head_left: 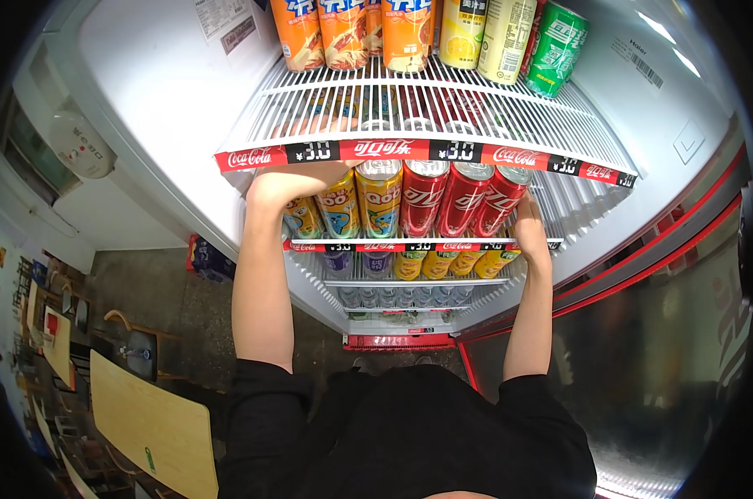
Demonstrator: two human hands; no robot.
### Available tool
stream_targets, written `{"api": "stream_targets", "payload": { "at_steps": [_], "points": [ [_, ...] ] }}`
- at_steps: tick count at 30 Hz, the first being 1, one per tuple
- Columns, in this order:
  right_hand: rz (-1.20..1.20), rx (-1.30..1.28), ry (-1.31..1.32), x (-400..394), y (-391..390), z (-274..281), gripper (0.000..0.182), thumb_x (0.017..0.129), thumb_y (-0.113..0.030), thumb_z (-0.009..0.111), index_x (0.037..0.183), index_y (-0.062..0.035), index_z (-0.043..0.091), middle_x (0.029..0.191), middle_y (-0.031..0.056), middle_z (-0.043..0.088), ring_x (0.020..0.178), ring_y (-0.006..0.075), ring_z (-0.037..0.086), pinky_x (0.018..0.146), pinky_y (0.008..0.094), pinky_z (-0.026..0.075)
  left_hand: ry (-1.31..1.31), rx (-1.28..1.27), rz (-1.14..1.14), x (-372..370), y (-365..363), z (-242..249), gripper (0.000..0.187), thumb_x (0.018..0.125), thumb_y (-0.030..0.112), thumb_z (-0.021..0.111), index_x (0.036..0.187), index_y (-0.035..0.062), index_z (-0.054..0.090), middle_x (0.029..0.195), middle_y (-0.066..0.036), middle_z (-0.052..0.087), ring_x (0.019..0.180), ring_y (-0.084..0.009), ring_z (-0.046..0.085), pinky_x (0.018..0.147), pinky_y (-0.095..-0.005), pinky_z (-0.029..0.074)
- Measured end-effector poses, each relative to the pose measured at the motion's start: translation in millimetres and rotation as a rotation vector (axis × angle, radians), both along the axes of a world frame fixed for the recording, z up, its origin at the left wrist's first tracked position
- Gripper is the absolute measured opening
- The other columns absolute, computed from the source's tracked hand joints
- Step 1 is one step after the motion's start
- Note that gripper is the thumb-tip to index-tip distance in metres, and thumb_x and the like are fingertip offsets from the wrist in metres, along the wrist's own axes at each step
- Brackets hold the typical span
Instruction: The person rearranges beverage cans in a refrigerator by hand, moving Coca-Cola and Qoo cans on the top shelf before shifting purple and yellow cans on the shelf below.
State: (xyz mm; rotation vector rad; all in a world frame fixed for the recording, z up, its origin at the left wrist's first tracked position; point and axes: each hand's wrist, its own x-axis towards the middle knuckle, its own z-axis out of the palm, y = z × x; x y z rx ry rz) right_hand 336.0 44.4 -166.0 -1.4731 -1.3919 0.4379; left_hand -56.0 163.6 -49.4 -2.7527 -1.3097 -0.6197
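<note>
My left hand (297, 179) reaches in under the upper wire shelf, over the tops of the yellow Qoo cans (337, 208). Its fingers look stretched out, seen only partly through the wires, with the thumb toward the cans. At the other end of the row, my right hand (528, 223) lies along the outer side of the last red Coca-Cola can (500, 204). Its fingers point up and inward, their tips partly hidden beside the can. Between my hands the Qoo cans and red cans stand upright in a close row on the second shelf (418, 246).
Overhead, the white wire shelf (443, 104) has a red price strip (376, 150) along its front edge and carries orange, yellow and green cans (557, 50). Lower shelves hold more drinks. The fridge door (643, 358) stands open at right. A wooden table (152, 416) is behind at left.
</note>
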Motion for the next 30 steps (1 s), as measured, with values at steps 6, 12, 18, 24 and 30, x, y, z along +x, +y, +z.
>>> {"api": "stream_targets", "payload": {
  "at_steps": [6, 12, 18, 24, 30],
  "points": [
    [0.003, -0.007, 0.031, -7, -5, 9, 0.052, 0.113, -0.030, 0.026, 0.144, 0.0033, 0.051, 0.142, 0.0263, 0.057, 0.132, 0.0370, 0.053, 0.112, 0.0394, 0.037, 0.033, -0.003, 0.007, 3, -4, 9, 0.061, 0.100, 0.052, 0.054, 0.142, 0.0073, 0.056, 0.138, -0.016, 0.062, 0.131, -0.0327, 0.056, 0.114, -0.0449, 0.039],
    [0.013, -0.009, 0.021, -10, -6, 13, 0.052, 0.113, -0.030, 0.026, 0.143, 0.0035, 0.052, 0.141, 0.0269, 0.057, 0.131, 0.0378, 0.053, 0.111, 0.0395, 0.037, -0.026, 0.116, -0.054, 3, -3, 5, 0.046, 0.100, 0.050, 0.056, 0.120, 0.0092, 0.062, 0.112, -0.013, 0.067, 0.109, -0.0307, 0.064, 0.098, -0.0439, 0.049],
    [0.003, -0.034, 0.016, -13, -9, 19, 0.052, 0.113, -0.029, 0.026, 0.142, 0.0044, 0.052, 0.140, 0.0257, 0.058, 0.130, 0.0357, 0.054, 0.111, 0.0389, 0.037, -0.070, 0.112, -0.075, 5, -5, 8, 0.039, 0.100, 0.050, 0.056, 0.106, 0.0118, 0.059, 0.102, -0.012, 0.065, 0.097, -0.0281, 0.064, 0.087, -0.0403, 0.050],
    [0.015, 0.012, 0.005, 3, 5, -5, 0.050, 0.112, -0.026, 0.027, 0.141, 0.0060, 0.053, 0.139, 0.0237, 0.060, 0.128, 0.0321, 0.056, 0.110, 0.0379, 0.039, -0.062, 0.123, -0.071, 4, -2, 5, 0.040, 0.100, 0.051, 0.056, 0.109, 0.0127, 0.060, 0.102, -0.012, 0.065, 0.098, -0.0283, 0.064, 0.087, -0.0393, 0.051],
    [0.057, 0.015, 0.073, -8, -3, 10, 0.050, 0.112, -0.026, 0.029, 0.143, 0.0051, 0.051, 0.142, 0.0228, 0.059, 0.132, 0.0324, 0.054, 0.112, 0.0367, 0.037, -0.015, 0.110, -0.049, 4, -4, 9, 0.043, 0.100, 0.052, 0.056, 0.112, 0.0116, 0.061, 0.106, -0.012, 0.066, 0.102, -0.0287, 0.064, 0.091, -0.0418, 0.050]
  ]
}}
